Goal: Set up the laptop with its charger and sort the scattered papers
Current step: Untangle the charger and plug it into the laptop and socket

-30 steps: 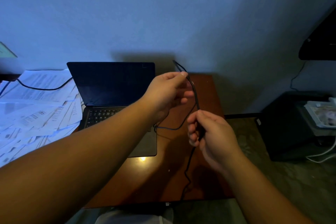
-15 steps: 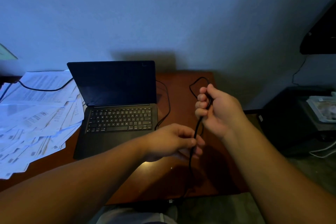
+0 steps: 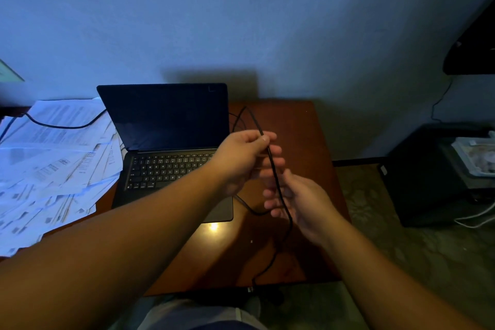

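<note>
in the head view, the left hand [image 3: 242, 158] is raised over the right part of the wooden table [image 3: 300, 126], pinching the black charger cable [image 3: 274, 169] between thumb and forefinger near its upper end, with the other fingers curled loosely beneath. the right hand [image 3: 297, 201] sits just below and to the right of it, palm turned inward, fingers spread and only lightly bent; the cable runs across those fingers, but the hand is blurred and it is hard to tell whether they close on it or just touch it. above the left hand the cable rises in a narrow loop near the laptop's right edge, and below the right hand it drops over the table's near edge. the laptop [image 3: 166, 147] stands open on the table left of the hands, screen dark, keyboard partly hidden by the left forearm. the scattered papers [image 3: 51, 163] lie in an overlapping heap at the left end of the table, touching the laptop's left side, with another black cord [image 3: 64, 126] crossing their far part. a dark box [image 3: 428, 174] stands on the floor at the right, well apart from the table.
</note>
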`<state>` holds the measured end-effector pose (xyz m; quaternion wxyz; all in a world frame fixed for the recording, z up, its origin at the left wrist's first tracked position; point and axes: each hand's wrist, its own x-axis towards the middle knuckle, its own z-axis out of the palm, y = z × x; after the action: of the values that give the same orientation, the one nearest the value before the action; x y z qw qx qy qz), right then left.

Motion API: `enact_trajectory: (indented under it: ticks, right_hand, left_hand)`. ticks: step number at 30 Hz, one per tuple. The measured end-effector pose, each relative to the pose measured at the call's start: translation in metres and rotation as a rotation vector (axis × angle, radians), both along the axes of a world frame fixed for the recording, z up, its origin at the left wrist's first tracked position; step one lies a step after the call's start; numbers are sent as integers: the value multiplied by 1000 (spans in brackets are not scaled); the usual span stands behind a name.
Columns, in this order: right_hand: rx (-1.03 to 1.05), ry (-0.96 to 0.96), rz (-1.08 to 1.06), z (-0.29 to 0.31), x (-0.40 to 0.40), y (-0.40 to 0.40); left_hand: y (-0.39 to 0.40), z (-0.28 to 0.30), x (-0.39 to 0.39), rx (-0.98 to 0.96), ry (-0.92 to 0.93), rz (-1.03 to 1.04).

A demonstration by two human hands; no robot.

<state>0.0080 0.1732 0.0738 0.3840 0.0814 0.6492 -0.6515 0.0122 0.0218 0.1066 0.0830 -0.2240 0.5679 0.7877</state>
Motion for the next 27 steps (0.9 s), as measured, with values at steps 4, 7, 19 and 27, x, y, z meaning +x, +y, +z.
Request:
enact_trajectory:
  ticks: [4,7,19,27]
  right_hand:
    - [-62,68,2,0,7,4]
    - [-43,120,-25,2,3,6]
    - [-473,-156,-421,43,-52,-2]
    - [-525,-157,-521,44,-86,3]
  left_hand:
    - [-2,5,-15,-63,41,41]
    - [3,12,-23,-54,52,70]
    - [20,-22,15,-130,-176,-500]
    - [7,-19,26,-112,-24,-408]
